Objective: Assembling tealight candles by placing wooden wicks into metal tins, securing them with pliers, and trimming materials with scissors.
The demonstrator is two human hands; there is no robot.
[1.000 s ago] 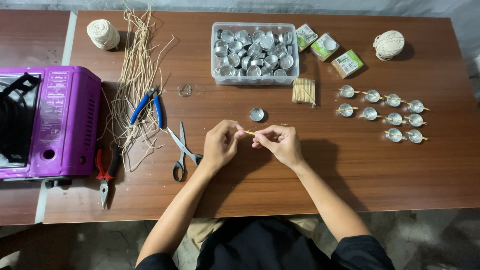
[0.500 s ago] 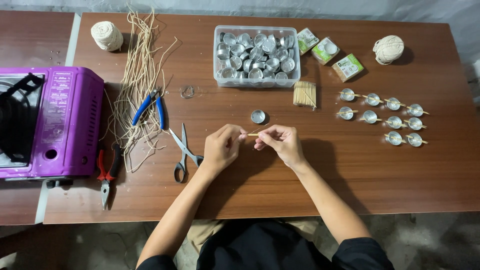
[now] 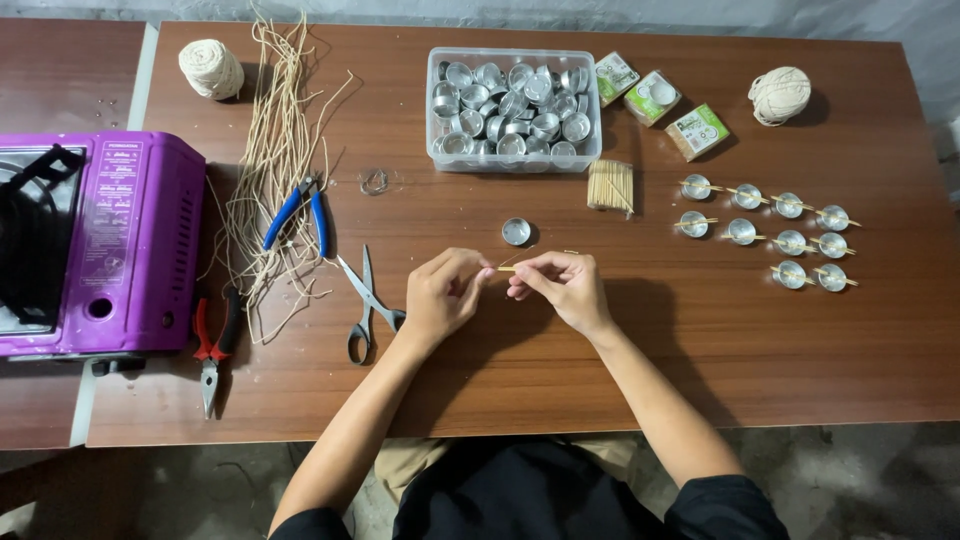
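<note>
The head camera, the only view, looks straight down on a brown wooden table [image 3: 700, 340]. Both hands meet near its middle. The left hand [image 3: 440, 295] and the right hand [image 3: 560, 285] each pinch one end of a thin pale wooden stick [image 3: 505, 268] between thumb and forefinger, the other fingers curled in; the stick lies level between them, just above the tabletop. A pale thread seems to run from it at the right fingertips, though it is too fine to be sure.

The stick looks very light and stiff but easy to snap, so a gentle fingertip pinch close to the ends, as now, suits it; a hard squeeze at mid-length would likely break it.

Just beyond the hands sits a single small round metal cup [image 3: 516, 231]. Behind it stands a clear plastic box of the same silver cups [image 3: 514, 108], with a bundle of pale wooden sticks [image 3: 610, 185] beside it. To the right lie rows of metal cups with sticks laid across them [image 3: 765, 235], three small green packets [image 3: 655, 100] and a ball of cream twine [image 3: 780, 94]. To the left lie grey scissors [image 3: 365, 300], blue-handled pliers [image 3: 300, 210], red-handled pliers [image 3: 212, 340], loose strands of cream cord [image 3: 265, 170], a second cream twine ball [image 3: 211, 68] and a purple portable gas stove [image 3: 100, 240].
</note>
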